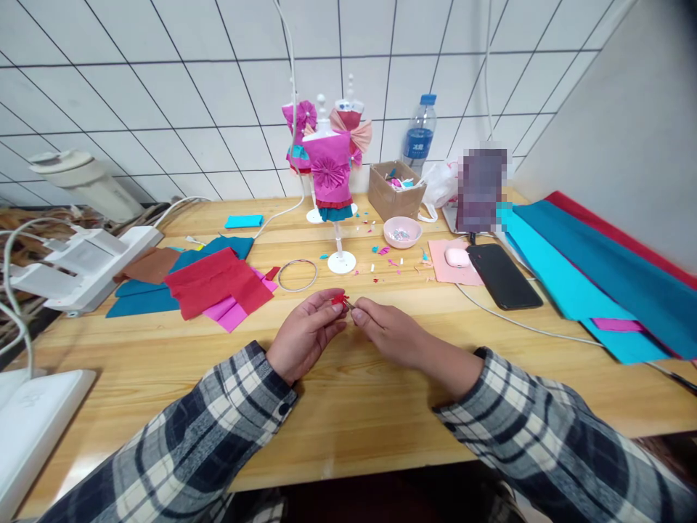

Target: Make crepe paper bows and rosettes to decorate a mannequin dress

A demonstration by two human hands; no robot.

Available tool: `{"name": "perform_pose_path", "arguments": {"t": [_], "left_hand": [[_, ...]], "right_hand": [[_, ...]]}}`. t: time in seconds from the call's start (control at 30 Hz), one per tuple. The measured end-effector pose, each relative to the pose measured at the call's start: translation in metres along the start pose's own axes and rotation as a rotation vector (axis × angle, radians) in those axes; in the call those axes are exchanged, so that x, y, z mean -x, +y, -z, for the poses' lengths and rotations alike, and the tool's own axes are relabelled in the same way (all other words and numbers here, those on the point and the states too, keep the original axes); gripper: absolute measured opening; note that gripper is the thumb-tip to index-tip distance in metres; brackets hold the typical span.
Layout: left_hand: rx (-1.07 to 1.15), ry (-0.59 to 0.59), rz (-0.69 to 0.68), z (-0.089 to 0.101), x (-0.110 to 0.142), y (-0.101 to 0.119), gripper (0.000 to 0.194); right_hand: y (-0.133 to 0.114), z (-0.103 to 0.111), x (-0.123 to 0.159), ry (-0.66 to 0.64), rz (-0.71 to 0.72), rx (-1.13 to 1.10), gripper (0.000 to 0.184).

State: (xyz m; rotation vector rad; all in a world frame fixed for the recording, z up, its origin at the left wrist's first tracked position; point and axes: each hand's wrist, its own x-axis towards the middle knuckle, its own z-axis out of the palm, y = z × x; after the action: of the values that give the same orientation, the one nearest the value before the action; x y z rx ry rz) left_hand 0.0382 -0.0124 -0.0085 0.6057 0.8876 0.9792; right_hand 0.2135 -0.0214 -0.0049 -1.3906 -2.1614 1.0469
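Note:
Near the middle of the table, my left hand (308, 330) pinches a small gathered piece of red crepe paper (340, 298) between thumb and fingers. My right hand (388, 333) is closed round a thin metal tool (349, 306), mostly hidden by the fingers; its tip meets the red piece, and its exact kind cannot be made out. Just beyond both hands stands a miniature dress form (327, 156), dressed in pink crepe paper with a pleated rosette and a red and teal hem. A thin metal ring (297, 276) lies beyond my left hand.
Crepe paper sheets (218, 280) lie at left, beside a white power strip (92, 269). Two more dress forms stand behind. A pink bowl (403, 231), cardboard box (395, 200), bottle (418, 138) and black phone (504, 276) are beyond and right. Long paper strips (599, 269) fill the right side.

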Motion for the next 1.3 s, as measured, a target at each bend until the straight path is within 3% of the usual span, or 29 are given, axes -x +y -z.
{"name": "perform_pose_path", "arguments": {"t": [0.13, 0.53, 1.0, 1.3], "left_hand": [[-0.02, 0.0, -0.003, -0.0033, 0.0025, 0.0026, 0.051], [-0.14, 0.006, -0.125, -0.0023, 0.0029, 0.0011, 0.07], [-0.316, -0.076, -0.172, -0.0005, 0.0042, 0.0026, 0.074], [-0.306, -0.089, -0.177, -0.0006, 0.0052, 0.0031, 0.071]], "right_hand": [[-0.0007, 0.0018, -0.0004, -0.012, -0.004, -0.034, 0.029], [-0.003, 0.0058, 0.0016, -0.047, 0.005, -0.134, 0.033], [-0.0006, 0.0069, 0.0001, -0.028, -0.003, -0.093, 0.031], [-0.0014, 0.0087, 0.0008, -0.021, 0.007, -0.106, 0.031]]}}
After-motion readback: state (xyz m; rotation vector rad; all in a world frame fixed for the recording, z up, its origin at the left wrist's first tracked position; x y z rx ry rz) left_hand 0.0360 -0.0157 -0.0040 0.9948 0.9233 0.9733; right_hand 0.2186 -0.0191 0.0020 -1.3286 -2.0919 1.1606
